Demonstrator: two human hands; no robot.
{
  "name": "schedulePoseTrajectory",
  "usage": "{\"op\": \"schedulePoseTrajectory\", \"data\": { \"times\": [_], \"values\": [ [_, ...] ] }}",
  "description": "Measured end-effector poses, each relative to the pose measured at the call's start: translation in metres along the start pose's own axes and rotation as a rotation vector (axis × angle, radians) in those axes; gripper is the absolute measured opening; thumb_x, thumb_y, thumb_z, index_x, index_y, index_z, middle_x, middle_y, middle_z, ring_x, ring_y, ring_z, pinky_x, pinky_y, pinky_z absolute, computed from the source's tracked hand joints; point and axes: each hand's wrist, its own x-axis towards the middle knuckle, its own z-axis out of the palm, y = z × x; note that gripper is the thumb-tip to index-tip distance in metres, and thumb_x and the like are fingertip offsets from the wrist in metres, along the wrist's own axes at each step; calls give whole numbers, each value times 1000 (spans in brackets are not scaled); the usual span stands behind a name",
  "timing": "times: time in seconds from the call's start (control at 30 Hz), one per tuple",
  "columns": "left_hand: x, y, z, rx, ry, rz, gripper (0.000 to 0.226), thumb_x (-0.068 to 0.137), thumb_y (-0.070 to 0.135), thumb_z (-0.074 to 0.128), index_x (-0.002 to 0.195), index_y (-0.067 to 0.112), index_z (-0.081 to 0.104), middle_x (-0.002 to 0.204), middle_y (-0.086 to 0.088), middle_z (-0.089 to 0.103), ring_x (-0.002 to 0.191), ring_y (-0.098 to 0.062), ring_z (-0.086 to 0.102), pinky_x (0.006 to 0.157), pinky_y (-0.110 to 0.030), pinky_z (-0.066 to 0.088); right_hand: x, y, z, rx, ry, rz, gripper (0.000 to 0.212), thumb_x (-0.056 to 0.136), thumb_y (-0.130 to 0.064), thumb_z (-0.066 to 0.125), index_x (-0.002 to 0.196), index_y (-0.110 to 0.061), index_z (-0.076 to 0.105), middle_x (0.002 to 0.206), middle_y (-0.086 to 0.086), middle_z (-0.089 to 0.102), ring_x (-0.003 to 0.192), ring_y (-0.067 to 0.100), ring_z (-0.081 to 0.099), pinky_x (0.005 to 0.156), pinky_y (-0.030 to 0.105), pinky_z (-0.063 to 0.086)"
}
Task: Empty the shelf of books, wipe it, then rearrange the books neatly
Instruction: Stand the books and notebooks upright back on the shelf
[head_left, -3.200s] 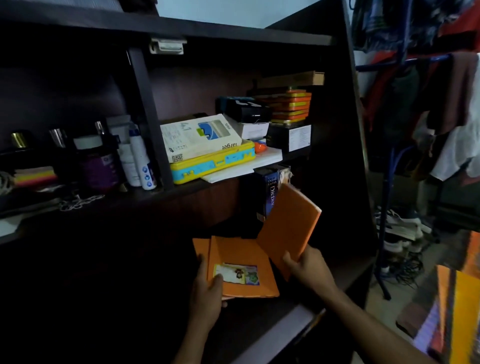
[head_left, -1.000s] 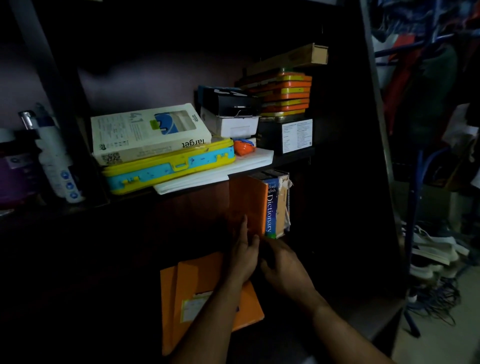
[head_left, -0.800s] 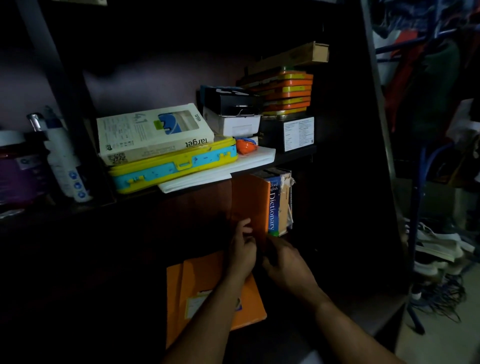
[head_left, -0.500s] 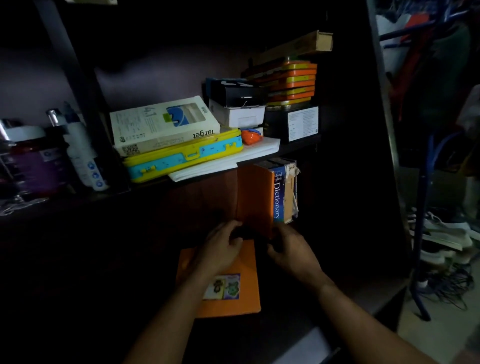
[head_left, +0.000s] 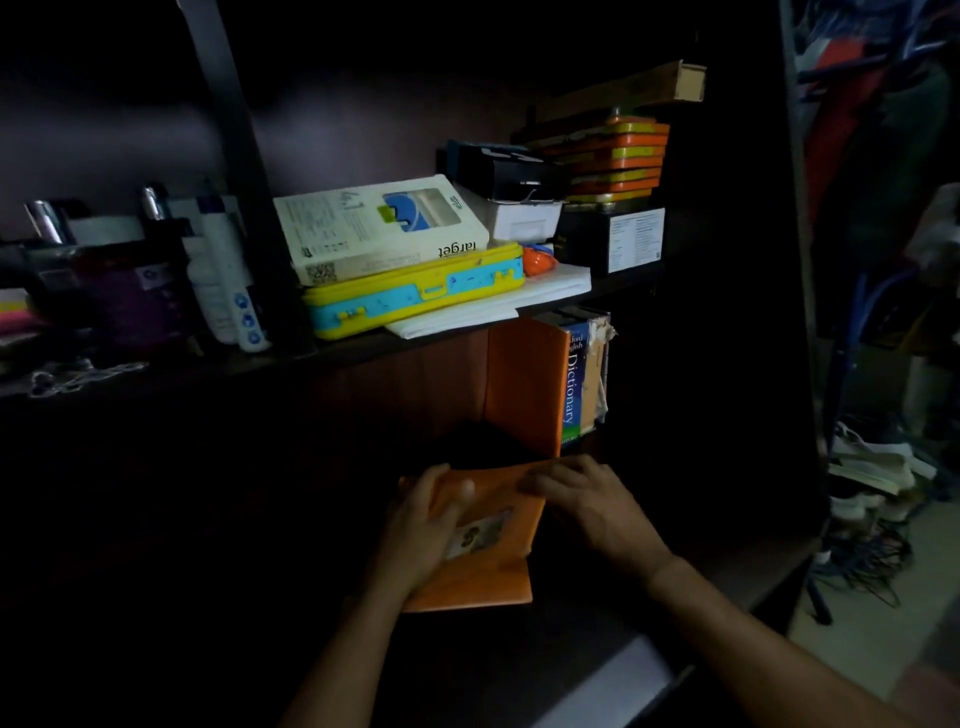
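A small stack of flat orange notebooks (head_left: 493, 571) with a picture label lies on the dark lower shelf (head_left: 613, 686). My left hand (head_left: 421, 525) grips its left edge, thumb on the cover. My right hand (head_left: 587, 499) rests its fingers on the stack's far right corner. Behind the hands an orange book (head_left: 524, 384) stands upright against a blue Dictionary (head_left: 571, 384) and a worn tan book (head_left: 595, 379) at the right end of the shelf.
The upper shelf carries a white "target" box (head_left: 379, 228) on a yellow and blue case (head_left: 415, 296), white papers, boxes, stacked orange tins (head_left: 618, 156) and bottles (head_left: 223, 286). A clothes rack (head_left: 857, 312) and shoes (head_left: 872, 467) stand to the right.
The loose orange book now stands beside the Dictionary. Both hands came down from it onto the flat orange notebooks, and my left hand took hold of their left edge.
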Motion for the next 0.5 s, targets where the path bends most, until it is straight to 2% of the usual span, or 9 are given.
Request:
{"op": "schedulePoseTrajectory", "data": {
  "times": [0.07, 0.1, 0.17, 0.2, 0.27, 0.3, 0.37, 0.43, 0.5],
  "values": [
    [3, 0, -7, -288, 54, -90, 84, 82, 89, 34, 137, 31, 58, 139, 2, 57, 127, -22, 55, 107, -43, 44, -6, 1, 0, 77, 171, 66, 36, 98, -49, 37, 130, -39, 49, 126, -6, 62, 98, 15, 54, 79, 39, 52],
    [3, -3, -10, -430, 98, -118, 90, 77, 94, 33, 131, 29, 62, 132, -2, 63, 121, -22, 60, 99, -41, 49, -8, 0, -1, 128, 242, 123, 34, 97, -49, 37, 128, -40, 48, 122, -5, 63, 95, 12, 53, 78, 38, 52],
    [3, -5, -14, -558, 173, -124, 89, 79, 92, 32, 128, 26, 63, 122, -4, 68, 112, -22, 65, 84, -31, 48, -11, -1, -4, 266, 371, 246, 35, 98, -48, 36, 128, -37, 51, 117, -1, 65, 97, 10, 55, 80, 37, 53],
    [0, -5, -14, -555, 176, -110, 88, 79, 92, 34, 132, 27, 61, 122, -3, 67, 111, -21, 65, 83, -31, 47, -12, -1, -5, 307, 391, 290, 41, 98, -50, 36, 132, -34, 52, 118, 0, 66, 101, 8, 56, 84, 36, 53],
    [-8, 0, -12, -425, 133, -61, 69, 82, 83, 49, 134, 39, 55, 125, 3, 65, 117, -19, 63, 92, -36, 49, -14, 0, -6, 348, 376, 336, 47, 99, -51, 33, 141, -33, 48, 125, -2, 64, 109, 7, 58, 90, 35, 52],
    [-10, 3, -10, -315, 96, -36, 51, 90, 67, 57, 136, 46, 49, 128, 6, 63, 122, -19, 61, 98, -37, 49, -14, 2, -5, 372, 365, 348, 46, 101, -48, 34, 143, -35, 45, 126, -3, 64, 111, 9, 60, 91, 37, 54],
    [-10, 5, -4, -93, 12, 56, 55, 97, 45, 61, 145, 56, 35, 145, 7, 52, 135, -18, 50, 111, -41, 42, -13, 6, -4, 363, 342, 362, 44, 102, -43, 35, 145, -37, 41, 126, -4, 64, 110, 11, 62, 91, 39, 55],
    [-10, 7, 1, 100, -115, 70, 64, 98, 47, 58, 152, 54, 26, 159, 11, 34, 146, -18, 35, 118, -39, 33, -12, 6, -3, 320, 288, 354, 43, 102, -50, 32, 142, -37, 41, 126, -5, 64, 109, 10, 63, 91, 36, 55],
    [-11, 6, 3, 199, -166, 47, 60, 99, 49, 56, 153, 46, 30, 161, 11, 30, 147, -17, 30, 118, -35, 28, -9, 4, -3, 329, 248, 341, 43, 101, -59, 27, 134, -36, 41, 121, -6, 64, 100, 9, 65, 85, 31, 55]
  ]
}}
